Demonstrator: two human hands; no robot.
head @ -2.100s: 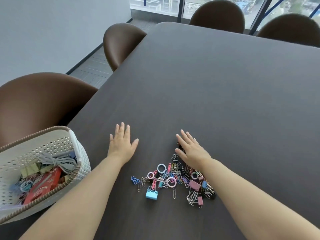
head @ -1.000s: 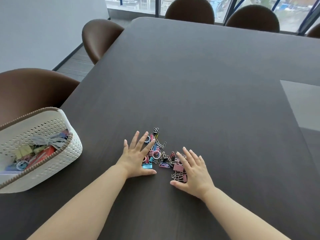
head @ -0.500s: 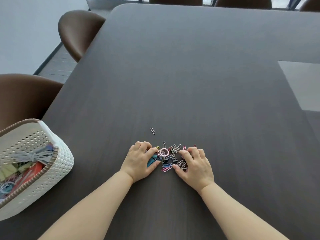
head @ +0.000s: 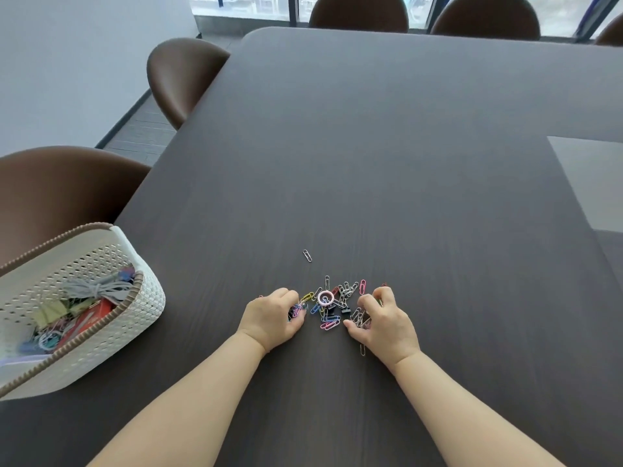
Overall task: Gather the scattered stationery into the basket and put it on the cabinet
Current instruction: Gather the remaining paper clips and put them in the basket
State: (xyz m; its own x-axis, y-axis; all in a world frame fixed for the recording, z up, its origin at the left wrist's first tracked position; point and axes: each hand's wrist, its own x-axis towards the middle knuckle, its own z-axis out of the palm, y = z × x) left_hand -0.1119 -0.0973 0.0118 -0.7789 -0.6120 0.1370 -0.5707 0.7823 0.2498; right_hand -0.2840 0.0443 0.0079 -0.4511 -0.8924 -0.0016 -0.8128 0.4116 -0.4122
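Note:
A small heap of coloured paper clips, binder clips and a pink ring (head: 328, 305) lies on the dark table (head: 387, 163) in front of me. My left hand (head: 271, 320) is curled at the heap's left side with several clips inside its fingers. My right hand (head: 382, 318) is curled at the right side, fingers closed over silver clips. One silver paper clip (head: 307, 255) lies alone beyond the heap. Another silver clip (head: 362, 349) lies under my right wrist. The white perforated basket (head: 111, 335) stands at the left table edge, holding stationery, a grey cord and a red box.
Brown chairs stand along the left side (head: 60, 193) (head: 183, 72) and at the far end (head: 359, 11). A lighter inset panel (head: 593, 183) lies in the table at the right. The basket overhangs the table's left edge region.
Both hands swept the spread clips together into a tight heap and then curled shut on its two sides. One silver clip stayed behind beyond the heap.

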